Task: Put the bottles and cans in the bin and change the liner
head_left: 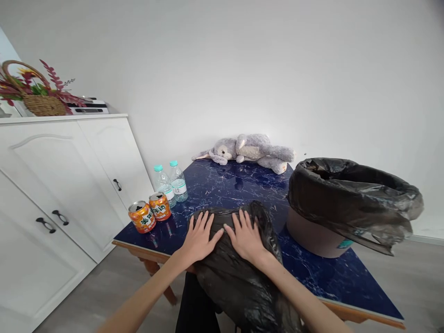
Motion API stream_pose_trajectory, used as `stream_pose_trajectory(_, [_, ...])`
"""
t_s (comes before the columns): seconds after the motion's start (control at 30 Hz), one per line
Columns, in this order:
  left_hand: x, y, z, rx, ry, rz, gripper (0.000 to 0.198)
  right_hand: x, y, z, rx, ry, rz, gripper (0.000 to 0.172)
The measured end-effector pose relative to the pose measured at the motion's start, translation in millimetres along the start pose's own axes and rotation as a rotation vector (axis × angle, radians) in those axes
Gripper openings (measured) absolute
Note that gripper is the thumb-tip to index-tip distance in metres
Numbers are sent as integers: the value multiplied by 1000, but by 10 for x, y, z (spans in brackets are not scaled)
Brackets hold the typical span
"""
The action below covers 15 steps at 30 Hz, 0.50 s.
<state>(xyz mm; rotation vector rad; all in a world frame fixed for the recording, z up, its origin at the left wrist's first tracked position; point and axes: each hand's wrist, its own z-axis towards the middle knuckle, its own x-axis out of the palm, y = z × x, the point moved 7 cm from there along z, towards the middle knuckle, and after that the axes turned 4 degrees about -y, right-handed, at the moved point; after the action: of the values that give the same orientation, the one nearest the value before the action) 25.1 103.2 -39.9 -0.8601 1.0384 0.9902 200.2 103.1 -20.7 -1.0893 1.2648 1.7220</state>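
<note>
A black plastic bag [239, 282] lies across the near edge of the blue marble-patterned table [222, 185] and hangs over it toward me. My left hand [199, 238] rests flat on the bag's left part, fingers spread and open. My right hand [244, 236] lies flat beside it on the bag, fingers stretched out. The thumbs of both hands nearly touch.
A brown bin [312, 233] lined with a black bag [350, 196] stands at the right. Two orange cans [150, 213] and two water bottles [171, 184] sit at the table's left edge. A grey plush toy [248, 150] lies at the far edge. White cabinets [58, 185] stand left.
</note>
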Motion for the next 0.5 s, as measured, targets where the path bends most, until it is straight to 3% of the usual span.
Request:
stream_pose_trajectory(0.13, [-191,189,-56,-62,-4,-9,80,-11,-499,-41,111,-75,-87,77])
stream_pose_trajectory(0.27, [-425,76,-69,-1,-95,-62,68,-108,-559,-196,58,-152,-110,81])
stream_pose_trajectory(0.4, [-358,-98,-45,184,77,-138,65,-36,-521,-342,-89,-56,-84,76])
stream_pose_trajectory(0.5, [-313,53,-7,93,105,-106,67,-53,-726,-454,-5,19,-114,76])
